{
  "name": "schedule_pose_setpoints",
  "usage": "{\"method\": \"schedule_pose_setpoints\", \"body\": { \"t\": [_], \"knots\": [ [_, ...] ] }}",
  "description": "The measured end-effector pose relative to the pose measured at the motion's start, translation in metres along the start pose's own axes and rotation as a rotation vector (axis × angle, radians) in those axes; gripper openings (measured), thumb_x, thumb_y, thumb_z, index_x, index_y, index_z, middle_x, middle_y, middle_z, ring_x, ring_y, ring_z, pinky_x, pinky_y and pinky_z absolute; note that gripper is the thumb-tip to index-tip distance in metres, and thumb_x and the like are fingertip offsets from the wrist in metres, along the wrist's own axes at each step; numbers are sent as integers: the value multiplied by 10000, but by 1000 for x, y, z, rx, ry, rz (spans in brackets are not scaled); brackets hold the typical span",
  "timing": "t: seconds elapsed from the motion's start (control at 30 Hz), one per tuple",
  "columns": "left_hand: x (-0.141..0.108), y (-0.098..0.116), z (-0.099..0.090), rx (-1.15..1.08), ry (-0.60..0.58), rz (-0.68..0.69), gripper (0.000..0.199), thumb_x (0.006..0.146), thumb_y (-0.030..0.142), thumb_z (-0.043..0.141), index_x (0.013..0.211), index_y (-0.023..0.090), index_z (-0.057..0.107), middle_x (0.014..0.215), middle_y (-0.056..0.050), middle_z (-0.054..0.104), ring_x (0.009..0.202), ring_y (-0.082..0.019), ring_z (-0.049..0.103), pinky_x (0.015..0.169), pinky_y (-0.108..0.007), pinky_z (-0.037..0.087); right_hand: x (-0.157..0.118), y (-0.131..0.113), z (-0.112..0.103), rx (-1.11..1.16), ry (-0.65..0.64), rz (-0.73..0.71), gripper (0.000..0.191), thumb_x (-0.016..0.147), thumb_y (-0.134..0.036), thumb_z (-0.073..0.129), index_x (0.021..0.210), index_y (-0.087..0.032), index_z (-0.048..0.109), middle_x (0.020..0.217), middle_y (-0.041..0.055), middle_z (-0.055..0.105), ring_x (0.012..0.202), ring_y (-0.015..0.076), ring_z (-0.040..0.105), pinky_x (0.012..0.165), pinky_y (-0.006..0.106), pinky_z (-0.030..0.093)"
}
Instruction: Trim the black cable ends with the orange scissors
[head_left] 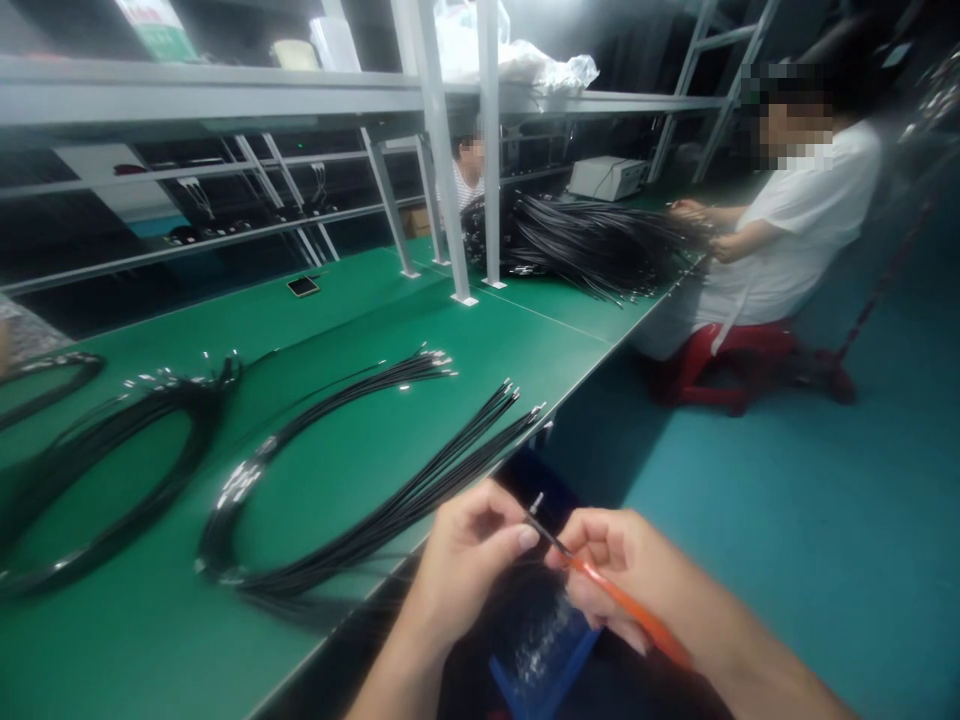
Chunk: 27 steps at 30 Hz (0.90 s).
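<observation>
My left hand (476, 550) is closed in a pinch over the front edge of the green table. It holds the end of a thin black cable, and a small silvery connector (537, 502) sticks up just past the fingertips. My right hand (611, 565) is wrapped round an orange-handled hand tool (634, 610) with a thin dark tip. That tip meets the cable end by the left fingers; its exact kind is hard to make out. Beside my left hand, a curved bundle of black cables (375, 525) with silvery ends lies on the table.
Below my hands is a blue bin (585, 650) with small pale bits inside. More cable coils (187, 440) lie left on the green table (337, 310), near a phone (303, 287). White posts (491, 150) rise mid-table. A co-worker (795, 220) sits at right by a large cable pile (585, 240).
</observation>
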<state>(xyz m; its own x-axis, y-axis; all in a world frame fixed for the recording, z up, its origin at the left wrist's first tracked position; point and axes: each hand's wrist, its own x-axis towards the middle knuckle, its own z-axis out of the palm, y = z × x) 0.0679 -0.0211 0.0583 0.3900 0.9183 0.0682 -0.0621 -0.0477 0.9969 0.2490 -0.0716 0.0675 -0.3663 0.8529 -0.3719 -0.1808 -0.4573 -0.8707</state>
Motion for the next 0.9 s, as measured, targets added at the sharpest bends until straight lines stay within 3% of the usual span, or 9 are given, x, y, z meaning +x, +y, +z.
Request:
{"method": "schedule_pose_setpoints", "body": {
  "t": [0.17, 0.27, 0.33, 0.47, 0.53, 0.6, 0.67, 0.8, 0.9],
  "knots": [
    [1, -23, 20, 250, 42, 15, 119, 775, 162, 644, 688, 171, 564, 663, 10, 553, 624, -136, 499, 579, -218, 381, -7, -3, 0, -202, 248, -164, 180, 746, -204, 678, 900, -181, 587, 694, -13, 592, 616, 98, 541, 564, 194, 422],
    [-7, -42, 36, 623, -115, 122, 100, 756, 166, 650, 679, 208, 602, 691, 12, 592, 615, -150, 540, 542, -220, 392, 5, 2, -5, -326, 419, -296, 297, 766, -320, 676, 1016, -222, 550, 907, 39, 649, 837, 183, 620, 710, 264, 481],
    [-11, -48, 35, 884, -177, 181, 82, 732, 188, 684, 704, 240, 627, 714, 24, 610, 615, -151, 562, 530, -218, 408, 19, 12, -9, -467, 464, -319, 268, 795, -335, 635, 1025, -235, 543, 933, 48, 659, 867, 205, 629, 733, 290, 475],
    [-7, -46, 1, 1221, 150, 102, 115, 852, 123, 536, 859, 198, 622, 859, -53, 607, 820, -218, 561, 714, -303, 433, 48, 49, -17, -744, 451, -240, 146, 777, -279, 618, 913, -238, 588, 695, 7, 653, 643, 198, 611, 607, 294, 412],
    [-1, -45, -18, 1314, 258, 56, 119, 840, 94, 528, 901, 163, 604, 923, -104, 583, 897, -277, 519, 766, -377, 402, 56, 66, -20, -741, 428, -186, 73, 695, -192, 651, 733, -225, 599, 544, -17, 604, 483, 173, 551, 504, 272, 351],
    [4, -47, -30, 1376, 279, 33, 108, 812, 81, 554, 866, 165, 595, 894, -102, 570, 878, -287, 503, 758, -388, 386, 59, 75, -22, -701, 439, -185, 79, 671, -173, 659, 669, -217, 593, 519, -18, 596, 470, 170, 545, 494, 267, 345],
    [6, -50, -36, 1403, 259, 28, 100, 813, 84, 555, 804, 180, 582, 852, -82, 565, 844, -272, 503, 740, -369, 382, 57, 72, -26, -628, 518, -232, 83, 731, -246, 646, 801, -216, 612, 644, 9, 650, 586, 191, 598, 571, 289, 405],
    [7, -47, -39, 1380, 250, 20, 128, 833, 111, 531, 731, 188, 532, 820, -68, 572, 828, -261, 522, 718, -352, 377, 45, 43, -38, -423, 704, -348, 366, 793, -430, 619, 1036, -177, 519, 924, 82, 656, 857, 221, 627, 753, 332, 468],
    [17, -30, -33, 1301, 267, -10, 71, 839, 127, 510, 817, 194, 514, 764, -34, 593, 717, -226, 560, 634, -313, 388, 36, 25, -40, -204, 731, -384, 437, 730, -450, 691, 1016, -170, 515, 810, 35, 627, 675, 172, 608, 595, 278, 474]
  ]
}}
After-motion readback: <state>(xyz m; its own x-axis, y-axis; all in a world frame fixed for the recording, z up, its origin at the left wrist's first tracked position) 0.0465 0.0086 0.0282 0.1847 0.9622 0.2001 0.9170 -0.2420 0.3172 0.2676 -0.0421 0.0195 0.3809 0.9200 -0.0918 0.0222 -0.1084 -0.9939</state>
